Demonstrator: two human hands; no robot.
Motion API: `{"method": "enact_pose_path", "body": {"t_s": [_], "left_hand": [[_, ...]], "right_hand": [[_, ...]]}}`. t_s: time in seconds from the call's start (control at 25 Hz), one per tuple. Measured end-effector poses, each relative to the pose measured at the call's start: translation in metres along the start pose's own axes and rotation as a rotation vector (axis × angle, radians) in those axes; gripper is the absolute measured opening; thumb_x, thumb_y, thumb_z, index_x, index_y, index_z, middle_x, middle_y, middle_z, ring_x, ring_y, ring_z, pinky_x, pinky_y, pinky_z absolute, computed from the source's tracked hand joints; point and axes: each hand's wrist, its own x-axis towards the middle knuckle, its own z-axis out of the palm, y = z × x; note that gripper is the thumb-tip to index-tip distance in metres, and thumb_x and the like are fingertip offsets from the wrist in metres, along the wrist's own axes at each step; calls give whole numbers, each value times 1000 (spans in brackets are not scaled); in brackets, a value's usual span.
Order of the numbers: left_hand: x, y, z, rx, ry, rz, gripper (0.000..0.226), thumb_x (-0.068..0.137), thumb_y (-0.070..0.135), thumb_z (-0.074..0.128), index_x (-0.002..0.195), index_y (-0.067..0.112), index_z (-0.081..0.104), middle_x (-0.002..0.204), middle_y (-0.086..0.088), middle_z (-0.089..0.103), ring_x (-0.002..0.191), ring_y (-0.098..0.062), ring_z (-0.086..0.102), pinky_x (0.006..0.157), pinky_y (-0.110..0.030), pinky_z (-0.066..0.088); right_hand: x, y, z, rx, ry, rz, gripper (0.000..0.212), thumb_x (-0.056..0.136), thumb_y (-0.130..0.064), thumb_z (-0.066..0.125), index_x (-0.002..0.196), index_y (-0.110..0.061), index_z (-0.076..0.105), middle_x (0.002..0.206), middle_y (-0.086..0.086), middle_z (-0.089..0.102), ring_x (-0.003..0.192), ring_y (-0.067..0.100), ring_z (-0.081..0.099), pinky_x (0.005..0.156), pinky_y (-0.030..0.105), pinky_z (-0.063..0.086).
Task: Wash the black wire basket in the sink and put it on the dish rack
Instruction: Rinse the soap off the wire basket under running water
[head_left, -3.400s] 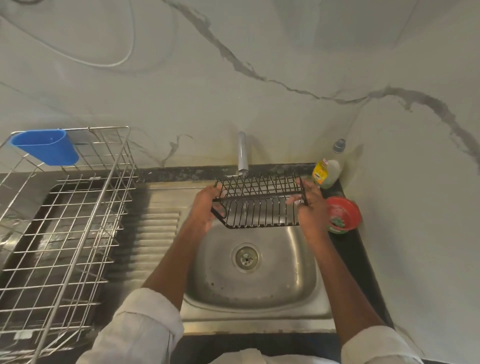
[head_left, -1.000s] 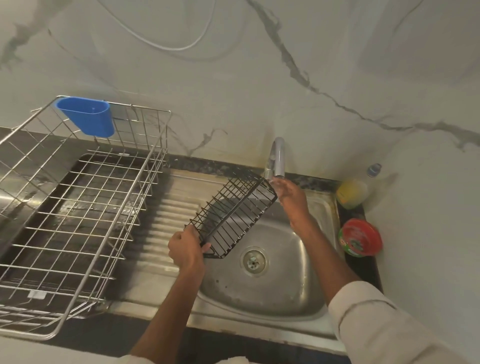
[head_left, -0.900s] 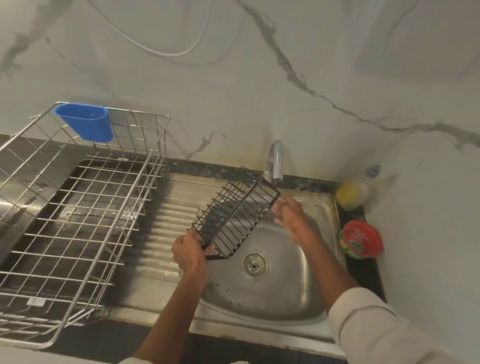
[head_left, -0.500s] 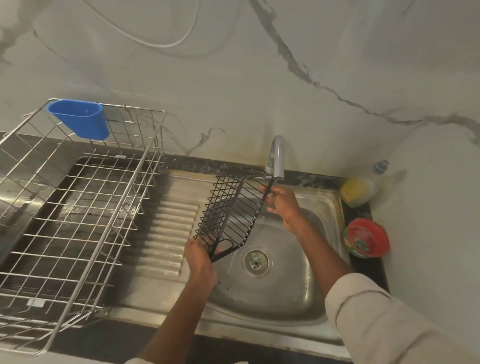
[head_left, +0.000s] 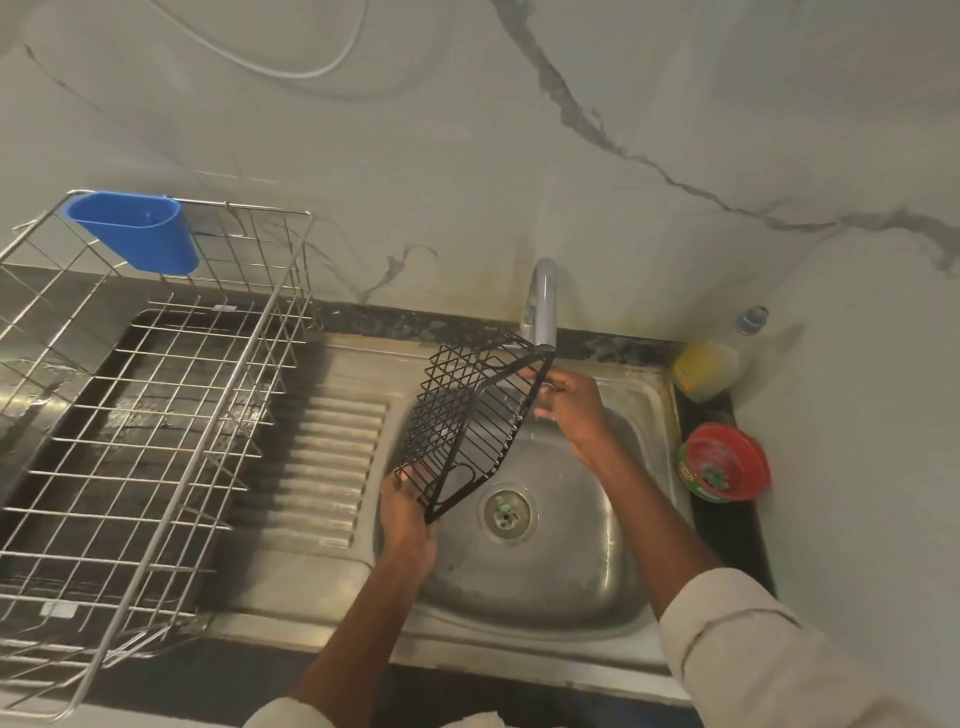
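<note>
The left hand (head_left: 408, 514) is gripping the lower corner of the black wire basket (head_left: 470, 421), fingers closed round its frame, while the right hand (head_left: 566, 402) is curled against the upper edge just under the tap (head_left: 543, 301); whether it is truly clamping the wire I cannot tell. The basket is being held tilted on edge above the sink (head_left: 550, 587), towards its back left corner. To rinse well, it should be turning slowly under the spout so every wire gets wetted, dripping into the bowl. It is looking thin-wired, glossy black and open-gridded, with a rounded rim. The dish rack (head_left: 171, 415) is standing at the surface's left end.
</note>
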Motion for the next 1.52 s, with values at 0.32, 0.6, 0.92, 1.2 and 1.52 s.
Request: {"method": "enact_pose_path", "body": {"t_s": [0.32,0.6,0.92,1.2,1.52], "left_hand": [[9,9,10,-64,-63,-9,22,114,19,43,127,23,61,127,-7,71,117,-28,70,95,-47,53],[23,-4,14,-55,-59,-54,19,117,31,39,117,25,57,114,-2,73,100,-20,75,78,-38,49],[38,-1,19,-36,-89,-85,30,116,36,40,130,19,60,96,1,76,82,-17,74,66,-33,52],[49,-5,25,-75,-122,-195,44,114,48,39,127,17,67,130,-11,75,97,-27,72,75,-39,53],[58,1,42,-76,-193,-221,59,114,58,27,118,15,69,129,-11,73,85,-23,69,82,-42,49]], "right_hand": [[24,-9,5,12,-45,-17,43,98,10,53,109,-23,78,120,-5,76,110,26,73,94,45,60],[7,-8,-5,32,-22,-47,37,96,8,60,110,-21,78,117,-2,76,106,21,74,91,34,61],[8,-23,0,-21,-12,-69,39,98,5,59,109,-28,77,120,-8,74,110,18,72,95,35,60],[5,-25,-4,-52,-8,-92,36,94,2,67,106,-29,78,119,-4,75,112,20,71,93,33,60],[1,-30,-13,-60,24,-120,36,93,2,68,99,-32,79,110,-7,77,107,14,72,95,31,59]]}}
